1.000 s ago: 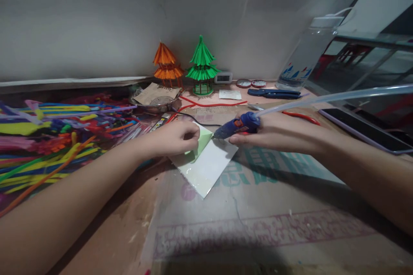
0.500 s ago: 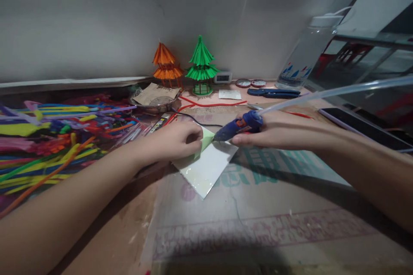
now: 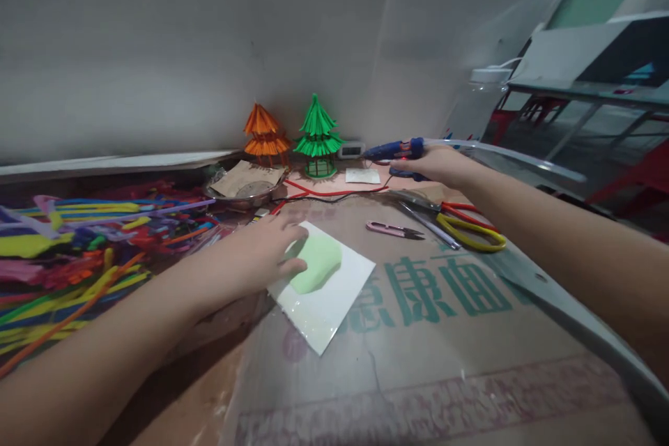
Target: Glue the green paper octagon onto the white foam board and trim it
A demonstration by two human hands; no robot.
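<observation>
The left hand point(image 3: 264, 254) lies low at the near left of the white square board point(image 3: 327, 324). Its fingers are half bent and parted, with a gap between thumb and forefinger; they are pinching nothing, and their tips rest at the left edge of the light green piece point(image 3: 320, 266). This green piece lies on the board, toward its far part, and the hand covers the left corner of the board.

The right hand point(image 3: 442, 166) is farther away, at the right, and its fingers are closed around the blue glue gun point(image 3: 394, 150), whose nozzle points to the left. A long clear glue stick point(image 3: 527, 157) goes out from its back to the right. How tightly the fingers are bent I cannot tell, because the back of the hand hides most of them.

Between the hands, pink snips point(image 3: 391, 230) lie on the printed sheet point(image 3: 444, 376). To their right are a silver pen point(image 3: 431, 226) and scissors point(image 3: 470, 231), near the right forearm. At the far side stand an orange pagoda point(image 3: 265, 143) and a green pagoda point(image 3: 317, 143), with a small display point(image 3: 351, 150) beside. A red stem point(image 3: 339, 192) lies before them. Many coloured stems point(image 3: 78, 244) fill the left side.
</observation>
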